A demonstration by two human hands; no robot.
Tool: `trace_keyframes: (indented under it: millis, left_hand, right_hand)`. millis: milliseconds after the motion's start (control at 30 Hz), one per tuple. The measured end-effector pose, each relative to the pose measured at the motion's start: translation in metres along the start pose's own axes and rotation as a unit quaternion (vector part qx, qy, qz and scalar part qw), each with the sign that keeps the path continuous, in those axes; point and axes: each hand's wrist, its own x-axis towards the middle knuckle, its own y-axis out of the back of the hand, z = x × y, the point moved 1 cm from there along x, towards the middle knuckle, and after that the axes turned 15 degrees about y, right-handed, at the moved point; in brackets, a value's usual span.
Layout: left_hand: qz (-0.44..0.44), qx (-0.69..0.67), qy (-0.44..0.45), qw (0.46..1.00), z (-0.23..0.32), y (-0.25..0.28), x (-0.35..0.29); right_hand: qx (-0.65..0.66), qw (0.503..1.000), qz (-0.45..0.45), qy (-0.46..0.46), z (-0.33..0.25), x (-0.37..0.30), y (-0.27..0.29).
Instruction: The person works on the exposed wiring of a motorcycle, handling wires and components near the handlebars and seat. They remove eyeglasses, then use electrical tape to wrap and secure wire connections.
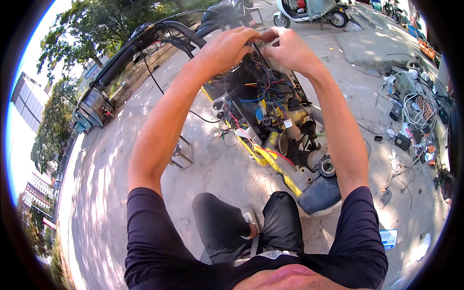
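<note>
A stripped-down scooter with a yellow frame [285,180] stands in front of me, its body open over a tangle of coloured wires [263,96]. Both my arms reach to the far end of that tangle. My left hand [226,47] is closed, thumb against the fingers. Close beside it, my right hand [290,50] is also closed in a pinch, with the fingertips of both hands nearly meeting. Something thin and dark shows between them, too small to name. The scooter's handlebar [145,34] extends to the left beyond my left arm.
A heap of cables and electrical parts [418,108] lies on the ground at the right. A white scooter [311,12] is parked at the far side. The dark rear fender [320,195] sits near my right knee. A small metal stool [182,153] stands left of the scooter.
</note>
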Motion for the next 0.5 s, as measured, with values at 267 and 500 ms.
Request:
trace_keyframes:
  millis: [267, 500]
  left_hand:
    - [0.146, -0.056, 0.056, 0.986, 0.024, 0.031, -0.062]
    - [0.122, -0.181, 0.135, 0.967, 0.061, 0.037, -0.161]
  right_hand:
    - [-0.067, 0.944, 0.279, 0.165, -0.106, -0.004, 0.039]
    - [-0.112, 0.992, 0.006, 0.063, -0.167, -0.061, 0.076]
